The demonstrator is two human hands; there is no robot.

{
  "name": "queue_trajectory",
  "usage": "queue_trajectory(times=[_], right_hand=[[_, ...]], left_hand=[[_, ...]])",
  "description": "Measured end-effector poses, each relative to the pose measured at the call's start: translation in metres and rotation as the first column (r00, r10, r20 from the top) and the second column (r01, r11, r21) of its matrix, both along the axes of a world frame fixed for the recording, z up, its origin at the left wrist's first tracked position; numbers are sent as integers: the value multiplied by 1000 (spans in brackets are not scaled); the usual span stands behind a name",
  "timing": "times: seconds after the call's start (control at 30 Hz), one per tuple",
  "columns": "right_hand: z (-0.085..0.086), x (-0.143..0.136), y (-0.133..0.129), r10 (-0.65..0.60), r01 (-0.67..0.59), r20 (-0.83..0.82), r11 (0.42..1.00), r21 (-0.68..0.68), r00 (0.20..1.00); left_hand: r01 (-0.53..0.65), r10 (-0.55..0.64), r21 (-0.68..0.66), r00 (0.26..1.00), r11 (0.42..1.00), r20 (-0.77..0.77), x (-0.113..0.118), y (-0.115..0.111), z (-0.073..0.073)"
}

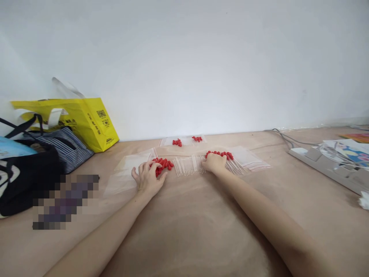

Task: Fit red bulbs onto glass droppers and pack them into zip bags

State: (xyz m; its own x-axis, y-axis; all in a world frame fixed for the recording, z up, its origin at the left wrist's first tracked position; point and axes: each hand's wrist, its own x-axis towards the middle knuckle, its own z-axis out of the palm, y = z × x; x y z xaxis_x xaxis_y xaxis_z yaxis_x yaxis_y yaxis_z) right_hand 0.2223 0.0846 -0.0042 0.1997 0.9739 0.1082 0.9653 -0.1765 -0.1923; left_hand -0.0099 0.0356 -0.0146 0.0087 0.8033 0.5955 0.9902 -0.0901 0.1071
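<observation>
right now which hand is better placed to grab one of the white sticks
Right, probably: the right hand is at the row of white sticks, while the left hand is at a red pile.

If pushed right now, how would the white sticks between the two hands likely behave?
The white sticks look straight, so each is probably fairly stiff. Being thin, they are likely light. They lie side by side, so a push might skew or roll several together.

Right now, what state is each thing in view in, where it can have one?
Left bare hand: open, curved.
Right bare hand: palm down, grip hidden.
Small red rounded pieces at left: heaped.
Thin white sticks: lying side by side.
Translucent plastic bag at right: flat.
Yellow rectangular bag: standing.
Pixelated elongated item: cannot tell.
</observation>
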Motion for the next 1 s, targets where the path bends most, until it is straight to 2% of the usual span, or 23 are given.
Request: queue_trajectory(times=[0.17, 0.3, 0.5, 0.63, 0.73, 0.87, 0.93, 1.0], right_hand=[[1, 1, 6, 20, -21, -16, 998, -58, 1000], [3, 2, 3, 53, -54, -14, 995, -80, 999], [12, 4, -13, 173, -173, -6, 982, -74, 985], [13, 12, -35, 299, -298, 10, 953, -44, 954], [8, 20, -55, 412, -412, 20, 911, 19, 911], [-2, 30, -77, 597, -595, 44, 787, 163, 801], [-6, 34, -85, 647, -645, 63, 739, 195, 760], [-8, 36, -89, 662, -660, 75, 721, 211, 746]], left_hand=[[12, -10, 83, 1000, 996, -23, -11, 2, -1], [105, -89, 137, 989, 985, -118, -3, 5, 0], [207, -185, 74, 955, 976, -234, 18, 22, 4], [240, -218, 56, 941, 969, -258, 21, 33, 0], [258, -233, 54, 932, 965, -279, 20, 35, -3], [248, -216, 72, 929, 966, -301, 20, 33, -2], [218, -184, 83, 934, 972, -306, 21, 32, 0], [195, -158, 91, 937, 977, -313, 23, 32, 0]])
